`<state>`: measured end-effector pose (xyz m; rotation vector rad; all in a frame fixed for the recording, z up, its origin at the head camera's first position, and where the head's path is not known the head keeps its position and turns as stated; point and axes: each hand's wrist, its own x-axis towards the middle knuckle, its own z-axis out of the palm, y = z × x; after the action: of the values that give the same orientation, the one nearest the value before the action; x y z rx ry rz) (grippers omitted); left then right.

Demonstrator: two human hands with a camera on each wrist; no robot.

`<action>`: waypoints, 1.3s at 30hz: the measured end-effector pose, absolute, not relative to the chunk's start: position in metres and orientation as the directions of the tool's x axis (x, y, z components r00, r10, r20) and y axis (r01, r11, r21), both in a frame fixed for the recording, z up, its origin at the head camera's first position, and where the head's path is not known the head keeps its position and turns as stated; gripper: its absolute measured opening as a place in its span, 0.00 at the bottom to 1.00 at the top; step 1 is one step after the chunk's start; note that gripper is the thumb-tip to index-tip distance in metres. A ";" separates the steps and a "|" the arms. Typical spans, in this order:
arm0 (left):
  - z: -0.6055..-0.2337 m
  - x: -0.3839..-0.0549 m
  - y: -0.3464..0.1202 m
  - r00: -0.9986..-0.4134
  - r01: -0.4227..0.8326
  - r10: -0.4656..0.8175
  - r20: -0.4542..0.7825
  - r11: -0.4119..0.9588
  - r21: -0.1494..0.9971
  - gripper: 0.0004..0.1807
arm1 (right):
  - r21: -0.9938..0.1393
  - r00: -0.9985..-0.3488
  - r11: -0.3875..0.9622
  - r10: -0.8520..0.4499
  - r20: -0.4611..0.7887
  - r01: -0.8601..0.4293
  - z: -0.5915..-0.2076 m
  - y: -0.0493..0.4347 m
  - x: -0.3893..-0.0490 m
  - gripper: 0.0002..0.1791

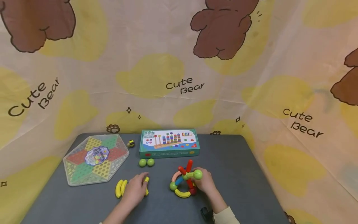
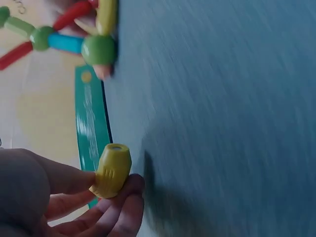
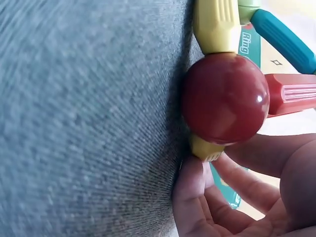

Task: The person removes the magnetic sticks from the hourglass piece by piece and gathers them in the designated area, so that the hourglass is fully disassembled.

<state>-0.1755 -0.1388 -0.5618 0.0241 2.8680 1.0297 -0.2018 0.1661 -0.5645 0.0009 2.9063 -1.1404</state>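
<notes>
My left hand point(image 1: 135, 189) pinches a yellow curved stick point(image 2: 113, 170) between thumb and fingers. Left of that hand, two more yellow curved sticks point(image 1: 121, 188) lie side by side on the table. My right hand point(image 1: 206, 183) is at the right side of a ball-and-stick magnetic model, its thumb and fingers pinching a yellow stick point(image 3: 206, 149) at the dark red ball point(image 3: 224, 98). In the head view the model shows a green ball point(image 1: 173, 186), a yellow curved stick point(image 1: 182, 194) along its near edge, and red sticks point(image 1: 190, 165) pointing up.
Two green balls point(image 1: 146, 162) sit before the Ring Challenge Game box point(image 1: 169, 153). At the left lies a hexagonal checkers board point(image 1: 75, 172), with a small yellow-and-black toy point(image 1: 131, 143) beside it. A black object point(image 1: 206, 214) is by my right wrist. A bear-print cloth point(image 1: 151, 74) hangs behind the table.
</notes>
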 end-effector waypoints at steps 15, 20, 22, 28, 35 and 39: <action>-0.574 -0.170 -0.163 -0.986 0.111 0.069 0.153 0.952 0.285 0.06 | -0.635 -1.000 0.773 -0.008 -0.022 0.008 -0.570 0.171 -0.190 0.07; -0.571 -0.172 -0.182 -0.975 0.211 0.185 0.123 0.947 0.241 0.21 | -0.657 -1.000 0.754 0.008 -0.030 0.026 -0.572 0.169 -0.188 0.07; -0.568 -0.174 -0.190 -0.964 0.266 0.260 0.057 0.927 0.266 0.31 | -0.653 -1.000 0.756 0.013 -0.028 0.028 -0.570 0.168 -0.190 0.08; -0.568 -0.177 -0.200 -0.932 0.323 0.361 -0.036 0.872 0.368 0.40 | -0.648 -0.998 0.759 0.034 -0.053 0.060 -0.568 0.167 -0.194 0.08; -0.564 -0.178 -0.219 -0.948 0.296 0.319 -0.009 0.890 0.346 0.40 | -0.642 -0.998 0.764 0.034 -0.054 0.061 -0.567 0.168 -0.196 0.08; -0.565 -0.179 -0.226 -0.949 0.284 0.314 -0.029 0.892 0.353 0.41 | -0.639 -0.998 0.767 0.049 -0.045 0.066 -0.567 0.172 -0.196 0.07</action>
<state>-0.1793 -0.2256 -0.5649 0.4706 2.9718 0.5344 -0.1963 0.1720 -0.5666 0.0950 2.9284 -1.0599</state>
